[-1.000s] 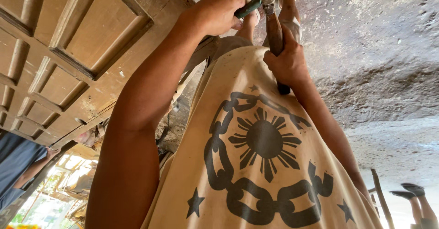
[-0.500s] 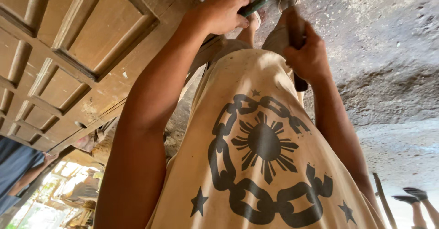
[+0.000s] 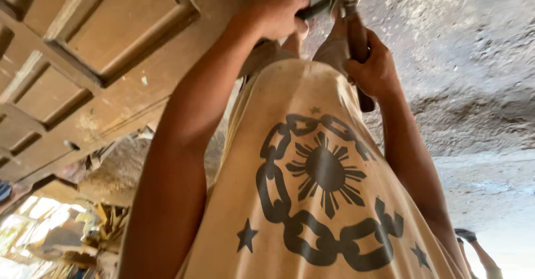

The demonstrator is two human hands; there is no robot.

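My left hand [image 3: 277,12] is closed around a dark green tool handle [image 3: 313,10] near the top edge of the head view. My right hand [image 3: 374,67] grips a dark wooden handle [image 3: 358,39] that runs up past the frame's top and pokes out below the fist. The two hands sit close together above my knees [image 3: 334,47]. The working ends of both tools are cut off by the frame. My cream shirt [image 3: 312,201], printed with a dark chain, sun and stars, fills the lower middle.
A panelled wooden door [image 3: 95,39] lies along the left. Rough grey concrete ground [image 3: 473,61] spreads on the right. Another person's sandalled foot [image 3: 465,235] shows at the bottom right, and wood scraps [image 3: 106,229] lie at the bottom left.
A metal hammer-like head visible above the right hand a second ago is now out of frame. The view has tilted so both hands sit closer to the top edge.
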